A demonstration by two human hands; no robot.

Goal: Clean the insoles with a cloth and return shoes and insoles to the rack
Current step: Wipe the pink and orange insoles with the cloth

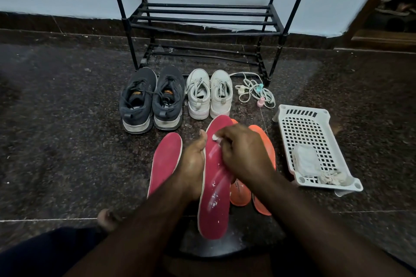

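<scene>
Here, nearest the camera, the left hand (pixel 193 164) grips the edge of a red insole (pixel 216 186), thumb curled over its rim, holding it tilted up off the floor (pixel 67 141). The right hand (pixel 243 155) is closed on a small white cloth (pixel 216 137), only a corner of which shows at the fingertips, pressed on the insole's upper half. White flecks lie on the lower half, so this one looks only partly wiped.

Just left, a second red insole (pixel 166 162) lies flat on the floor; whether it is clean I cannot tell. To the right, partly under the right wrist, lie two orange insoles (pixel 265 141). A white basket (pixel 315 119) farther right holds a pale block and a crumpled rag (pixel 331 179).

Beyond stand a dark pair of shoes (pixel 150 99) and a white pair (pixel 209 94), side by side, with a tangled cord (pixel 254 90) beside them. Behind is the black rack (pixel 202 16), its shelves bare.

By my reading the task is at an early-to-middle stage: wiping is under way, no insole is back in a shoe, and nothing has gone onto the rack.
</scene>
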